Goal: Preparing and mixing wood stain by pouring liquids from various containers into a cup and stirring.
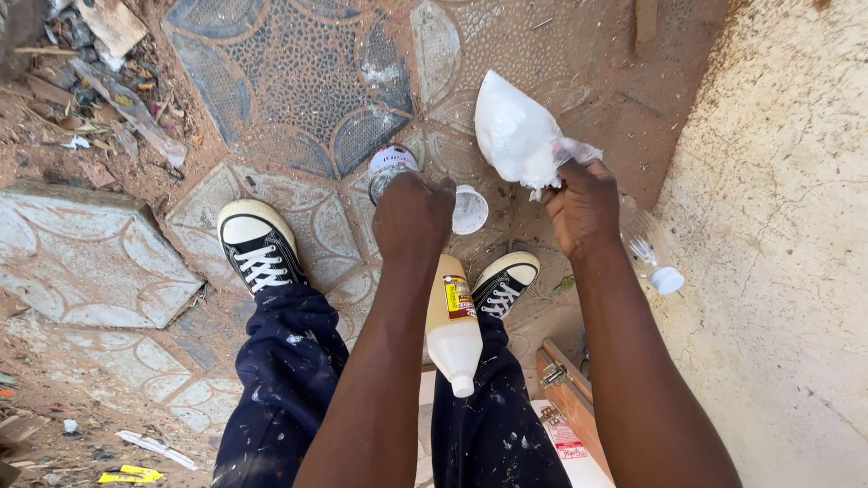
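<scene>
Forearms fill the foreground. Right hand (586, 206) clenched on the twisted neck of a white powder bag (517, 136); bag's long axis runs up-left from the fist, bulb end away from the body. Left hand (412, 213) closed over a small tin (390, 166) on the paved floor (298, 72). Judgement: steady tin, tip bag slowly, neck low over opening. White cup (470, 210) just beside; cream bottle (452, 330) between the legs.

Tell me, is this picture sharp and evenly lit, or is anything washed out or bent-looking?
Head view: daylight is soft, with no hard shadows; the white plastic bag in the right hand looks nearly washed out; the left hand and the cream bottle are sharp; the wide lens stretches the forearms towards the bottom edge; the rough wall is bright but keeps its texture.
</scene>
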